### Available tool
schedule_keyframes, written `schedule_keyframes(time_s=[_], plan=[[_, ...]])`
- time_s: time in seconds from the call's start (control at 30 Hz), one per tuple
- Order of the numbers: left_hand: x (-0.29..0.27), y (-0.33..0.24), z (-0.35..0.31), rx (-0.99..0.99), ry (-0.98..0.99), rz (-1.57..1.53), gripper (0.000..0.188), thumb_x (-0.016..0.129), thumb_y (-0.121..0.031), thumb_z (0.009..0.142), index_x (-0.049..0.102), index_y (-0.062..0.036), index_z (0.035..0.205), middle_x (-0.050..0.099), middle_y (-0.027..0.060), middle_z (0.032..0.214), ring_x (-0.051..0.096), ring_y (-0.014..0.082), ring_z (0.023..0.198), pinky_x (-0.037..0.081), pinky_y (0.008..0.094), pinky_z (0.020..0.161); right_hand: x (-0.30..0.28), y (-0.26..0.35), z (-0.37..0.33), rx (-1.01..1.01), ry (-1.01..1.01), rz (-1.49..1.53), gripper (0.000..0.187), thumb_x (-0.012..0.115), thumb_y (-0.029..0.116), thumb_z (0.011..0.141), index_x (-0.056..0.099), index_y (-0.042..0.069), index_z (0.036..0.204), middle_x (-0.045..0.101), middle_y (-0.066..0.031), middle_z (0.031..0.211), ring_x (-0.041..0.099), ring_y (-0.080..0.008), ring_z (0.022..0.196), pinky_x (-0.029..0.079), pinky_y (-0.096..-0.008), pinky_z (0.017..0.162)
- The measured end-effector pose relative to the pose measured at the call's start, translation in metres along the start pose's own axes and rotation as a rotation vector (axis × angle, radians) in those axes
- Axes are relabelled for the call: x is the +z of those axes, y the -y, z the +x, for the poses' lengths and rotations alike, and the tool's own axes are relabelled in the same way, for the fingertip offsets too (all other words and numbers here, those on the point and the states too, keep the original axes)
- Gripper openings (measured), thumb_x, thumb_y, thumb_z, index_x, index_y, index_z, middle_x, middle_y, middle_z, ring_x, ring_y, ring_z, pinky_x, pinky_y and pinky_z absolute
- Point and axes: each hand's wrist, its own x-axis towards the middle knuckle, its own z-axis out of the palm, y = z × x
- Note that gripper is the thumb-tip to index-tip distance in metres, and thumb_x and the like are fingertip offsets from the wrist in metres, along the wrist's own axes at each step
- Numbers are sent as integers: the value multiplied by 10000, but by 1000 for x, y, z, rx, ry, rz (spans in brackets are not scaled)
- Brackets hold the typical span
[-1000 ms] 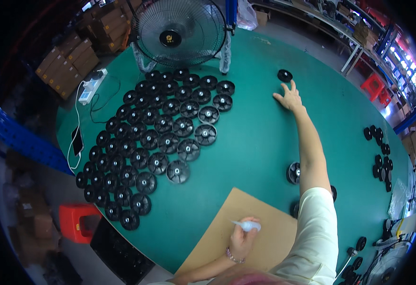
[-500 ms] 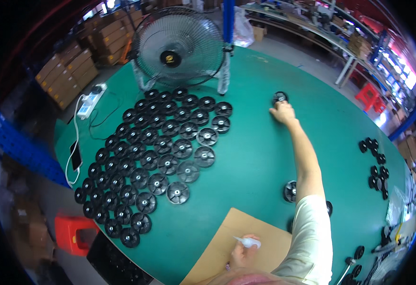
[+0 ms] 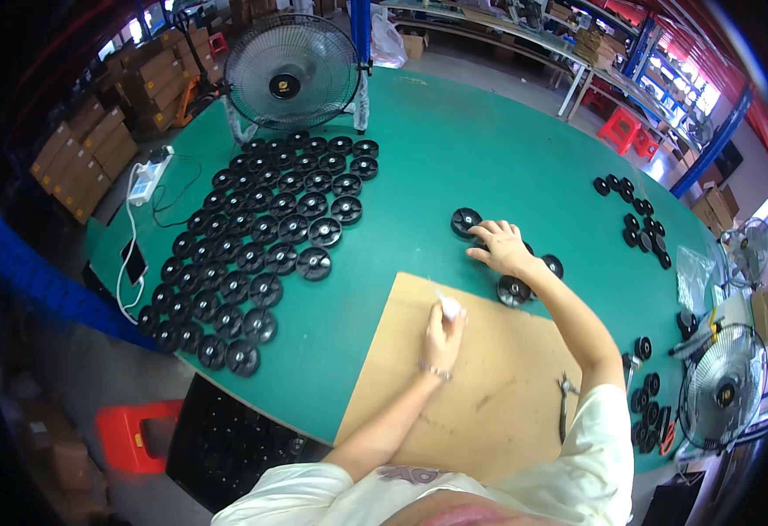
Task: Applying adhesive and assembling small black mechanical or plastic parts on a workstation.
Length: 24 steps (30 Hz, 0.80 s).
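In my left hand (image 3: 442, 342) is a small white squeeze bottle (image 3: 451, 308) with a thin pointed tip, gripped above the brown cardboard sheet (image 3: 419, 394). My right hand (image 3: 502, 246) reaches over a small group of black wheels just beyond the sheet, its fingers bent and apart. One black wheel (image 3: 465, 222) lies by its fingertips. Another wheel (image 3: 514, 290) is nearer to me, and a third wheel (image 3: 552, 266) sits right of the wrist. The hand partly hides other black parts, so contact with them is unclear.
Many black wheels (image 3: 280, 230) stand in rows on the left of the green table (image 3: 419, 158). A large fan (image 3: 292, 79) is behind them. Pliers (image 3: 565, 408) lie at the cardboard's right edge. More wheels (image 3: 638, 210) and another fan (image 3: 724, 390) are at right; a power strip (image 3: 150, 177) is at left.
The view has shifted. My right hand has come back from a far wheel to the group near the cardboard. My left hand still holds the bottle, and more of its forearm shows.
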Motion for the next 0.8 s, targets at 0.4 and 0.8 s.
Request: schedule_keyframes(time_s=[0.4,0.8], plan=[[28,-19,-51,-353,529,-161,289,584,-244,824,577,9,964,499,81,949,517,140,887,454,243,709,68,89,-207,339,-279,1918,359,421,378,900,499,67,1061,569,-48,881,544,-129,767,448,-291,721],[19,8,-7,492,481,784,465,617,-214,740,459,2,1120,469,182,1092,432,337,1046,358,400,908,78,33,-209,364,-448,2782,149,558,245,826,519,101,823,415,12,595,351,-104,510,295,-255,506]])
